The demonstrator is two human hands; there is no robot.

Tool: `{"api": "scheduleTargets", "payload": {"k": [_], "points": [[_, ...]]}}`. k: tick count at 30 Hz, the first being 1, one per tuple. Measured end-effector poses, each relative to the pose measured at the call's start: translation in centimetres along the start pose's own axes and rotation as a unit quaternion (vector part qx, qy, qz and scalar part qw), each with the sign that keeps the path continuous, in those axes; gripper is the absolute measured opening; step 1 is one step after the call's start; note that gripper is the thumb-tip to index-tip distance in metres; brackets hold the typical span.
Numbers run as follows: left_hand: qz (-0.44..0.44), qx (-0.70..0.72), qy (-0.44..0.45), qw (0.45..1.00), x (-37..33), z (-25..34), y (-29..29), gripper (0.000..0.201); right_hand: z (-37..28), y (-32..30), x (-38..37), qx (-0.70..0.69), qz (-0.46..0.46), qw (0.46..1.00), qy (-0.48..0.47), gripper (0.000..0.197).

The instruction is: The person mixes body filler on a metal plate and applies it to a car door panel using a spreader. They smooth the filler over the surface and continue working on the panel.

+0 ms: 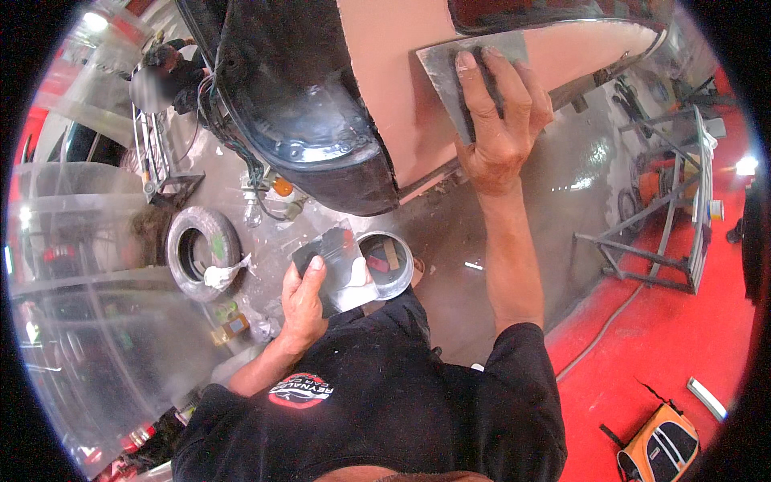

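Observation:
My right hand (504, 132) is closed on a flat grey putty spreader (438, 72), its fingers spread over the blade. The blade lies against a car body panel (393, 96) coated in smooth pinkish filler. Bare dark bodywork (309, 120) with an empty lamp recess adjoins the coated area on the left. Lower down, my left hand (302, 302) grips a thin metal mixing plate (331, 255) by its edge, thumb on top. White and dark smears mark the plate. Just beyond it stands a round metal tin (408, 277) with small blocks inside.
A tyre (178, 253) lies on the floor to the left, near hanging clear plastic sheeting (88, 233). Another person (189, 76) is at the far left. On the right stand a metal frame (642, 245), a cable (602, 329) and an orange bag (642, 450).

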State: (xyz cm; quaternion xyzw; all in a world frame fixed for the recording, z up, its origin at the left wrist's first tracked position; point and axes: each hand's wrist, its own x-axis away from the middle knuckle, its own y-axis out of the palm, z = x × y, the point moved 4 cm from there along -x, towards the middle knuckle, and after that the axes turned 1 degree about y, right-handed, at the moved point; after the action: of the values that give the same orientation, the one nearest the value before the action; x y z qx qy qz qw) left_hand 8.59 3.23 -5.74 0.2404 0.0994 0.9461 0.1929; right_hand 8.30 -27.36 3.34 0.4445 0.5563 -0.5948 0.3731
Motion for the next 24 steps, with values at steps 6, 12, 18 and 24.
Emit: {"api": "scheduleTargets", "payload": {"k": [6,12,18,24], "points": [[-0.012,0.041,-0.014,0.999,0.1,0.5,0.7,0.033,-0.7,0.0,-0.3,0.003,-0.008,1.000,0.001,0.045],[-0.007,0.026,0.007,1.000,-0.4,-0.2,-0.2,0.034,-1.0,0.4,-0.1,-0.005,-0.006,1.000,0.001,0.045],[-0.040,0.044,-0.023,0.998,-0.3,0.1,0.2,0.040,-1.0,0.4,0.8,-0.016,-0.012,1.000,0.001,0.043],[-0.026,0.060,-0.003,0.998,-0.4,0.3,0.9,0.036,-1.0,0.8,3.8,-0.029,-0.012,0.999,0.030,0.046]]}}
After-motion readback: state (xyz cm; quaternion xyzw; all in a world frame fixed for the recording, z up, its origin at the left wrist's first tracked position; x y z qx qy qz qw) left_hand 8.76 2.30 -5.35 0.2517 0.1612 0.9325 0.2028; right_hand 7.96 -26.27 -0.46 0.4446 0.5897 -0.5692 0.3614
